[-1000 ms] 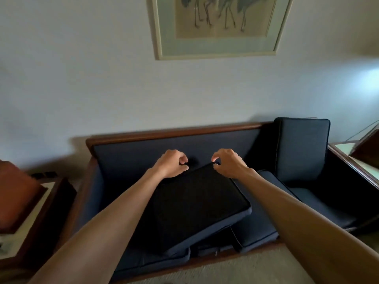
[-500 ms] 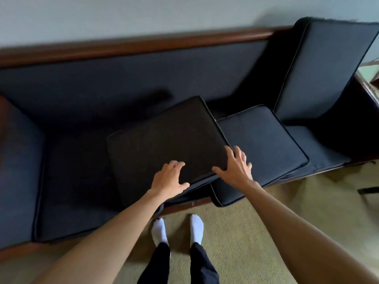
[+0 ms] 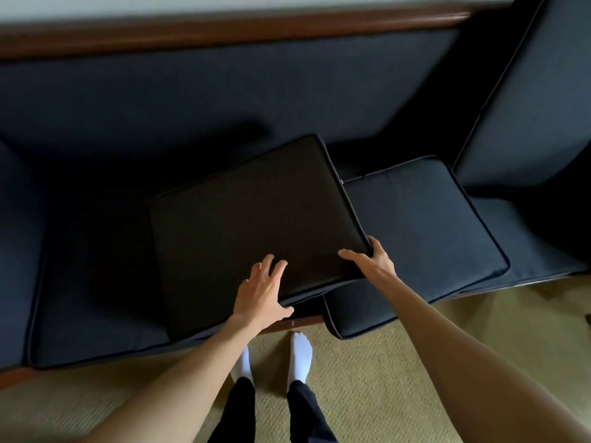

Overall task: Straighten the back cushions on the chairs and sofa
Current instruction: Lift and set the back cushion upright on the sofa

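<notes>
since half a second ago the right hand (image 3: 372, 262) has been shifted to the near right corner of the black cushion (image 3: 256, 225), which is gripped there. the left hand (image 3: 260, 290) is spread flat on its near edge, fingers apart. the cushion is laid askew on the sofa (image 3: 96, 298) seat, overlapping a blue cushion (image 3: 415, 235).

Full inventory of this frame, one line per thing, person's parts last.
black cushion: 1, black, flat and askew on sofa seat, middle
flat navy cushion: 1, navy, flat on seat, right of black one, overhanging front
upright cushion: 1, navy, leaning on sofa back, far right
sofa: 1, navy, wood rail on top
carpet: 1, tan, foreground
socks: 2, white, on carpet
left hand: on black cushion's front edge
right hand: grip on its right corner
</notes>
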`<state>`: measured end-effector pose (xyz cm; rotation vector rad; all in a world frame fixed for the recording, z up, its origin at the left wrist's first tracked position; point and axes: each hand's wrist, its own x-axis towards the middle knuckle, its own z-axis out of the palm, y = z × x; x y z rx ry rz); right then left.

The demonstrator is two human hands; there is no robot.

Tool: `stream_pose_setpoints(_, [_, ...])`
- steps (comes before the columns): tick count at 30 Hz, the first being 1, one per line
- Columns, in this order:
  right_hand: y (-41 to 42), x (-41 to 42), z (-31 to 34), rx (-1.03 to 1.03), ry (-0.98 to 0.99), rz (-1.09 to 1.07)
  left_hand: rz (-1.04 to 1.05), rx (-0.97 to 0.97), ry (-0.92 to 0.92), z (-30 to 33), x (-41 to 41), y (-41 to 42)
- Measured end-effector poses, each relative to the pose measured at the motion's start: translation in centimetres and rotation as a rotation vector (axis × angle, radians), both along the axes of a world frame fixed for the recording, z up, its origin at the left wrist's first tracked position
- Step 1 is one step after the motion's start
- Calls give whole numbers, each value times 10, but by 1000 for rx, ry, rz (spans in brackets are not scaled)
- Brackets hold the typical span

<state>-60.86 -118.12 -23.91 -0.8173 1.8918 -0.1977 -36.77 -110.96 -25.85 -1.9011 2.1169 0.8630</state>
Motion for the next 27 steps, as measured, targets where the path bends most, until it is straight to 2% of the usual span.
stream_pose_setpoints(3, [-7, -4, 4, 67, -32, 20, 23, 42, 39, 5, 4, 2])
stream_pose_setpoints(9, [-11, 18, 46, 205, -124, 141, 142, -32, 18, 40, 29, 10])
stream_pose_setpoints(14, [-31, 68, 120, 251, -221, 210, 176, -193, 6, 94, 68, 0])
stream_pose_setpoints(18, [-58, 115, 176, 270, -220, 259, 185, -292, 41, 134, 102, -8])
stream_pose_setpoints(23, [-88, 173, 228, 98, -174, 278, 297, -379, 45, 155, 135, -23])
stream_pose_setpoints(27, [-71, 208, 252, -270, 176, 623, 389, -386, 119, 171, 165, -48])
